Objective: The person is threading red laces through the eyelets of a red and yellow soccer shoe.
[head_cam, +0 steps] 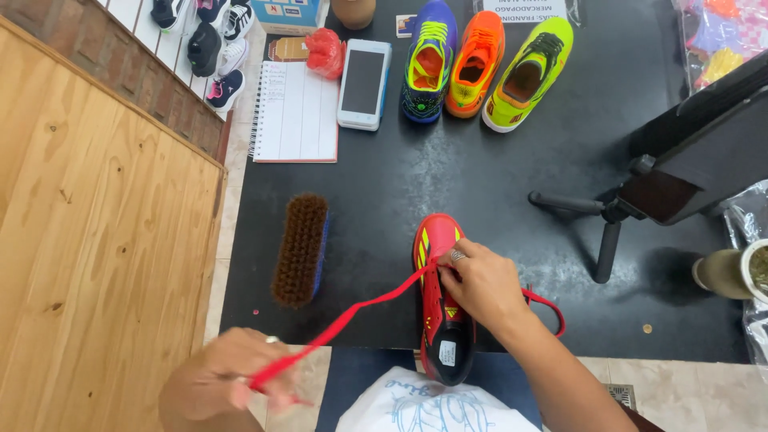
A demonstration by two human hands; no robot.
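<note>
A red sports shoe (pixel 436 240) with yellow stripes lies toe-away on the black table (pixel 448 180) near its front edge. My right hand (pixel 484 284) rests on top of the shoe, fingers pinched at the lace eyelets. A red lace (pixel 360 314) runs taut from there down-left to my left hand (pixel 232 376), which grips its end low at the frame's bottom, off the table's edge. Another loop of the red lace (pixel 548 308) curls out to the right of my right wrist.
A brown-bristled brush (pixel 302 248) lies left of the shoe. At the back stand three bright shoes (pixel 472 64), a white card terminal (pixel 364 84), a spiral notebook (pixel 294 112). A black tripod with a tablet (pixel 640 192) stands right; a cup (pixel 732 272) beside it. Wooden panel left.
</note>
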